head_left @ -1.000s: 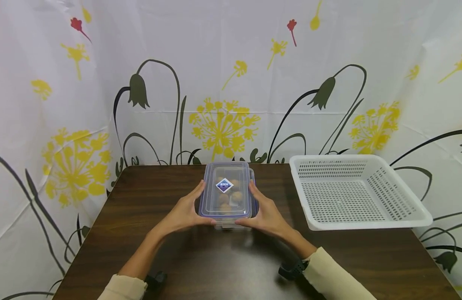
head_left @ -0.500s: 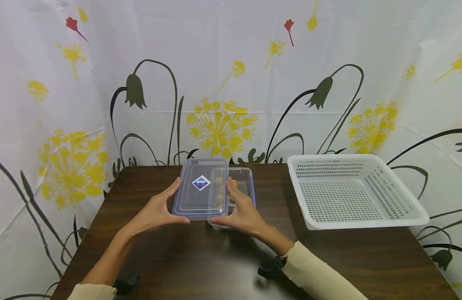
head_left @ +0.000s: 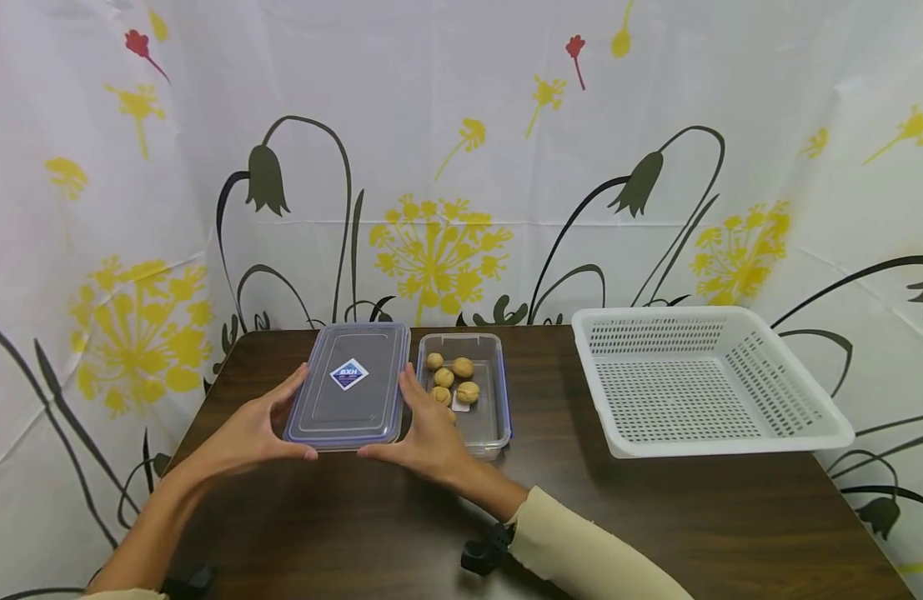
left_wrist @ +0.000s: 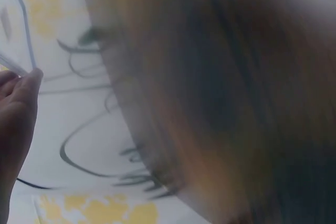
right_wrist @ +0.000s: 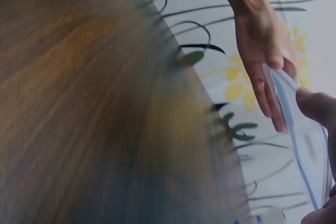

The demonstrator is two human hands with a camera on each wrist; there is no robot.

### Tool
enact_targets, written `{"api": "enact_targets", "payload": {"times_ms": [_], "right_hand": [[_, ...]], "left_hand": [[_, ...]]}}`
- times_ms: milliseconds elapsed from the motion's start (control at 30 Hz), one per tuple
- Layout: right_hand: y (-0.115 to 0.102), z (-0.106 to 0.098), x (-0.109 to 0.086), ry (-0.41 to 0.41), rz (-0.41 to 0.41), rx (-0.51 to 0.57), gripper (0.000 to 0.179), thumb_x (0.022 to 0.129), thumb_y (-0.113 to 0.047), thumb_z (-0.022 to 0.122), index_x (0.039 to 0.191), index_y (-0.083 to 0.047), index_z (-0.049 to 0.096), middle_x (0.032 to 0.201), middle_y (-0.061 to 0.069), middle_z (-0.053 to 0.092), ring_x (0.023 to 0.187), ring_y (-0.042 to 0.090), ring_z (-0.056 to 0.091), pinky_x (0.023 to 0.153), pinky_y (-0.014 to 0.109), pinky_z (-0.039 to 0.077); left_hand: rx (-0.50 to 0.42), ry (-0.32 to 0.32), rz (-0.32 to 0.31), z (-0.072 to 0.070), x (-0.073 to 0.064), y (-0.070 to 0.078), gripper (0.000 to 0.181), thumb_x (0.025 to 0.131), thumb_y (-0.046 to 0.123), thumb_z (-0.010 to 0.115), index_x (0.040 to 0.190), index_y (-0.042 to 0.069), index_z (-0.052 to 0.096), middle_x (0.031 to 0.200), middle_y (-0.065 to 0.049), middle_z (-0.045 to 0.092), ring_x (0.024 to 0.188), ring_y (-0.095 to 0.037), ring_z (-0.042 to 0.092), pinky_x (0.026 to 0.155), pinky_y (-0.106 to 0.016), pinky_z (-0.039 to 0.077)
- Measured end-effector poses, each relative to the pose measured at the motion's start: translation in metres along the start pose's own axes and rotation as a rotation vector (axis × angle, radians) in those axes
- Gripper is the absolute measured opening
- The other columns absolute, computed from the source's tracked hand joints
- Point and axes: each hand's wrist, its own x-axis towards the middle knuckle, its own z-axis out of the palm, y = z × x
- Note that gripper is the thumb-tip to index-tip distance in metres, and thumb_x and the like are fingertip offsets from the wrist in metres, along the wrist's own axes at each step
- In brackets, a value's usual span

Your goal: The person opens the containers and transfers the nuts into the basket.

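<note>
Both hands hold a clear, blue-edged plastic lid [head_left: 356, 410] with a diamond-shaped BXH label, over the left half of the table. My left hand [head_left: 251, 433] grips its left side, thumb at the near edge. On the opposite side my right hand [head_left: 434, 437] holds it, its thumb also at the near edge. In the right wrist view the lid [right_wrist: 296, 129] shows as a thin sheet between the hands. Just right of it stands an uncovered clear food container [head_left: 491, 425], with several walnuts [head_left: 468, 392] inside. My right hand overlaps the container's near left part.
A white perforated plastic basket [head_left: 614, 442] stands at the table's right side. The dark wooden table [head_left: 401, 533] reaches back to a white curtain [head_left: 446, 100] printed with flowers.
Both hands have lifted the lid off the container and carried it left. The walnuts now show uncovered, and the container has stayed in place.
</note>
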Motion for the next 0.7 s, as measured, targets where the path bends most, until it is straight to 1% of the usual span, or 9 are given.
{"api": "enact_targets", "payload": {"times_ms": [33,100,167,233,300,400,500,633,700], "right_hand": [[-0.002,0.004,0.001,0.006,-0.013,0.001,0.123,0.073,-0.041,0.099,0.163,0.006,0.030,0.168,0.029,0.026,0.154,0.038,0.036,0.122,0.047,0.039],[-0.006,0.010,0.002,0.019,-0.033,0.005,0.123,0.073,-0.041,0.099,0.163,0.007,0.030,0.167,0.031,0.026,0.153,0.038,0.036,0.121,0.044,0.040],[-0.009,0.017,0.003,0.027,-0.051,0.029,0.123,0.073,-0.038,0.100,0.162,0.008,0.029,0.166,0.033,0.025,0.153,0.039,0.036,0.121,0.043,0.040],[-0.011,0.024,0.003,0.037,-0.061,0.042,0.122,0.073,-0.036,0.100,0.163,0.007,0.030,0.166,0.034,0.026,0.153,0.039,0.036,0.121,0.044,0.040],[-0.011,0.031,0.001,0.041,-0.068,0.047,0.122,0.073,-0.034,0.100,0.163,0.007,0.029,0.166,0.035,0.026,0.153,0.040,0.036,0.121,0.045,0.041],[-0.012,0.044,-0.001,0.039,-0.068,0.036,0.122,0.073,-0.035,0.100,0.163,0.006,0.029,0.165,0.036,0.026,0.152,0.041,0.037,0.120,0.045,0.041],[-0.013,0.055,-0.003,0.027,-0.059,0.014,0.122,0.074,-0.036,0.099,0.163,0.008,0.028,0.164,0.038,0.026,0.151,0.042,0.038,0.120,0.043,0.041],[-0.014,0.066,-0.006,0.009,-0.036,-0.019,0.121,0.076,-0.039,0.098,0.162,0.010,0.028,0.163,0.040,0.027,0.150,0.042,0.040,0.120,0.040,0.041],[-0.014,0.071,-0.008,0.003,-0.021,-0.034,0.120,0.076,-0.039,0.098,0.162,0.010,0.030,0.163,0.040,0.028,0.149,0.041,0.042,0.120,0.040,0.042]], "left_hand": [[-0.008,-0.003,0.003,-0.003,-0.002,-0.002,0.128,0.071,0.024,0.100,0.167,-0.002,0.020,0.171,-0.029,0.021,0.146,-0.042,0.045,0.100,0.002,0.029],[-0.031,-0.004,0.018,-0.007,-0.006,-0.006,0.127,0.071,0.020,0.100,0.167,-0.002,0.020,0.170,-0.032,0.021,0.143,-0.019,0.050,0.099,0.001,0.035],[-0.053,-0.006,0.033,-0.010,-0.010,-0.010,0.126,0.071,0.016,0.100,0.167,-0.002,0.021,0.168,-0.035,0.021,0.137,0.004,0.045,0.098,0.000,0.037],[-0.069,-0.010,0.047,-0.012,-0.013,-0.014,0.125,0.071,0.014,0.100,0.167,-0.003,0.021,0.167,-0.037,0.021,0.130,0.020,0.038,0.098,0.000,0.037],[-0.094,-0.019,0.063,-0.013,-0.016,-0.020,0.124,0.071,0.011,0.099,0.166,-0.005,0.020,0.166,-0.039,0.020,0.128,0.023,0.037,0.097,-0.001,0.039],[-0.127,-0.032,0.083,-0.014,-0.021,-0.030,0.123,0.071,0.006,0.098,0.165,-0.007,0.019,0.164,-0.042,0.019,0.129,0.021,0.039,0.096,-0.002,0.041],[-0.158,-0.044,0.095,-0.014,-0.027,-0.040,0.121,0.072,0.001,0.096,0.164,-0.010,0.019,0.163,-0.045,0.018,0.131,0.020,0.040,0.096,-0.003,0.043],[-0.191,-0.058,0.074,-0.012,-0.033,-0.050,0.120,0.072,-0.001,0.095,0.163,-0.013,0.018,0.161,-0.047,0.017,0.130,0.020,0.040,0.097,-0.003,0.042],[-0.196,-0.068,0.062,-0.011,-0.035,-0.055,0.120,0.073,0.000,0.095,0.162,-0.014,0.017,0.160,-0.048,0.017,0.130,0.020,0.040,0.097,-0.003,0.042]]}}
